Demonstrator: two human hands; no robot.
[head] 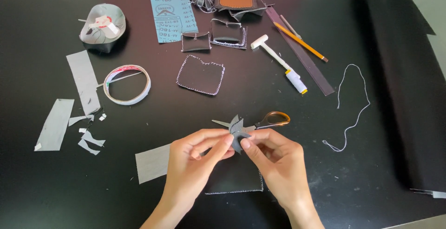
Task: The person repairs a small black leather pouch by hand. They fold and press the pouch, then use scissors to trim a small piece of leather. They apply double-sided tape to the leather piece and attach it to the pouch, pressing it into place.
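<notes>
While both of my hands are meeting over the black table (55, 192), I am pinching a small grey scrap (237, 134) between them: my left hand (197, 161) is gripping its near edge with thumb and forefinger, and my right hand (274, 161) is grasping the other side with its fingertips pressed to the piece. That scrap is sitting raised just off the tabletop, right between the two sets of fingertips. Just beyond my right hand, a pair of scissors (260, 122) with amber handles is lying flat, blades pointing toward my left. Under my wrists a dark stitched panel (234, 178) is resting, and just outside my left hand a grey strip (152, 163) is lying. Farther beyond my hands, a second dark stitched piece (200, 74) is lying flat, with a roll of tape (127, 84) well off to the left of it. Well to the right of my right hand, a loose white thread (353, 108) is curling across the table.
</notes>
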